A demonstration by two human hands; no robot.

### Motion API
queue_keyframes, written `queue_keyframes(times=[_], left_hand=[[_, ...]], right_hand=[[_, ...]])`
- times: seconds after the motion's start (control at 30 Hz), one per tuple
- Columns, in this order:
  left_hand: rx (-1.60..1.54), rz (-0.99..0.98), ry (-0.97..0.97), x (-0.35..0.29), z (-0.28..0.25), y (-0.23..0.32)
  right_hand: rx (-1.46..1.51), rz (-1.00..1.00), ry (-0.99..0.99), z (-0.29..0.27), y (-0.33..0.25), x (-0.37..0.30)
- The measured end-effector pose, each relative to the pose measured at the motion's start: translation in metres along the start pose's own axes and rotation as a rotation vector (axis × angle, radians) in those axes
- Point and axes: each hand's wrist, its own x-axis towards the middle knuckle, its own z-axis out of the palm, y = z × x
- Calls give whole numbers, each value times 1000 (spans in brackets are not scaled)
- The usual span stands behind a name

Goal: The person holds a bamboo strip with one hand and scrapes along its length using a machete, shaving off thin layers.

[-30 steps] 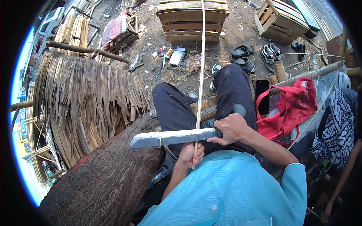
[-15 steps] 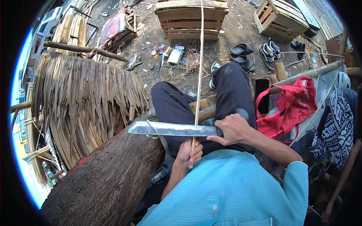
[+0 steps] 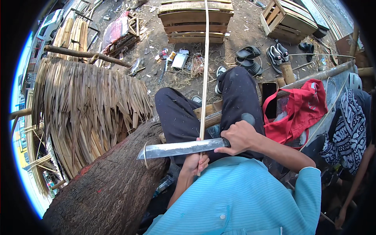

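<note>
Right grip (image 3: 238,138) was clenched round rear end of machete (image 3: 178,148), which crossed over pale strip (image 3: 205,78) above dark trousers (image 3: 242,94); left grip (image 3: 192,163) pinched strip near its lower end, beside blue shirt (image 3: 235,192).

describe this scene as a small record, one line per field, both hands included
left hand: wrapped around strip near its lower end
right hand: gripping knife by the handle
knife: blade crossing over strip, tip to the left
near tip: thin curl looped over blade
left side: dark log
right side: red bag beside phone
ahead: slatted crate, sandals
</note>
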Motion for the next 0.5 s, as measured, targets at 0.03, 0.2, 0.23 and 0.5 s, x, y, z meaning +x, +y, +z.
queue_keyframes(times=[0.03,0.2,0.23,0.5], left_hand=[[212,118,77,-1,0,2],[27,58,-115,-5,-4,10],[-73,4,-156,-4,-6,10],[-299,-33,-382,7,-27,20]], right_hand=[[12,64,69,5,6,2],[94,127,180,4,20,9],[98,75,111,1,9,4],[61,46,59,10,2,8]])
